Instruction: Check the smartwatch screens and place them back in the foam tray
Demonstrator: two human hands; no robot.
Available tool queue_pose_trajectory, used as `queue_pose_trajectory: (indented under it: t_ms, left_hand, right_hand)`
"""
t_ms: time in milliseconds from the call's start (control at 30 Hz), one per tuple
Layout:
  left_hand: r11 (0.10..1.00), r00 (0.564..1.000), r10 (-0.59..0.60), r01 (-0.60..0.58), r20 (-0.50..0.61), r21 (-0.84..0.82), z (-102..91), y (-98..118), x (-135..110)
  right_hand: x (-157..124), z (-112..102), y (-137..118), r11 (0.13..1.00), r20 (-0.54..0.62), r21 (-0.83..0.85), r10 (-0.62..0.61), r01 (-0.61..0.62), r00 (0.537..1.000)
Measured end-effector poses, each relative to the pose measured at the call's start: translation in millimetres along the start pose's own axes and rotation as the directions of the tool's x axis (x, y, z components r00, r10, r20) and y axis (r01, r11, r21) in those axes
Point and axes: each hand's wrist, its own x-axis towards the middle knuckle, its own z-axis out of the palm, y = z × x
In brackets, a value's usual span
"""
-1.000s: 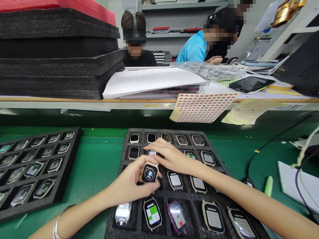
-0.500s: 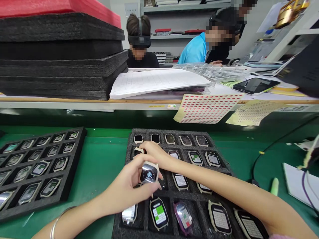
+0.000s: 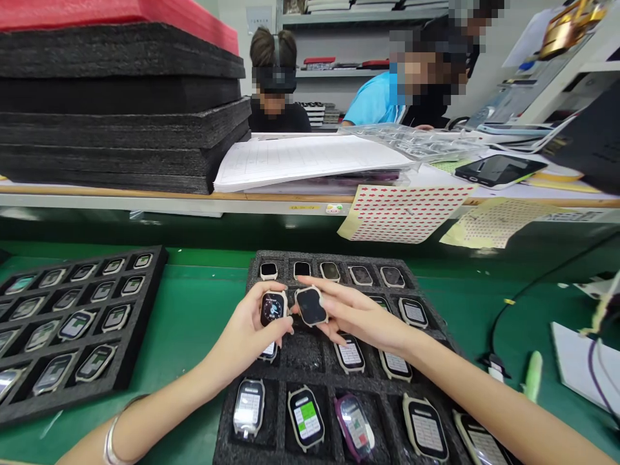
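Observation:
Between the thumb and fingers of my left hand (image 3: 249,326) is a strapless smartwatch (image 3: 274,309) with a lit dial on its screen. My right hand (image 3: 361,310) grips a second smartwatch (image 3: 311,306), pale-framed with a dark screen, close beside the first. Both hands are above a black foam tray (image 3: 382,380) with watch cases in its compartments. Below them lie a watch with a green-and-white screen (image 3: 306,416) and a purple-framed watch (image 3: 356,426). One compartment (image 3: 304,354) under my hands holds no watch.
Another foam tray of watches (image 3: 130,342) lies at the left on the green bench. A shelf ahead carries stacked black foam (image 3: 106,135), papers (image 3: 310,161) and a phone (image 3: 498,169). A black cable (image 3: 494,323) hangs at the right. Two or more people are beyond.
My right hand has drawn back from the tray's second row, bringing up a dark-screened watch. My left hand has moved slightly up and left, its watch now facing me.

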Motion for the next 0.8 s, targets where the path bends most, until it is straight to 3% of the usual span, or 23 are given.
queue_pose_trajectory:
  t_ms: [133,300,500,800]
  left_hand:
    - [0.998,1.0,0.001,-0.003,0.03,0.056,1.1,-5,-3]
    - [0.996,0.999,0.019,-0.023,0.048,0.089,0.3,-12,-4]
    - [0.995,0.998,0.006,-0.012,0.059,0.096,1.7,-11,-3]
    - [0.99,0.998,0.019,-0.026,0.052,0.14,4.7,-10,-6]
  right_hand:
    - [-2,0,3,0.993,0.081,0.118,-0.018,0.009,0.997]
    - [-4,0,5,0.986,0.056,0.151,-0.077,0.067,0.996]
    - [-7,2,6,0.989,-0.012,0.146,-0.036,0.037,0.999]
    - [-9,1,5,0.984,0.026,0.175,-0.025,0.021,0.999]
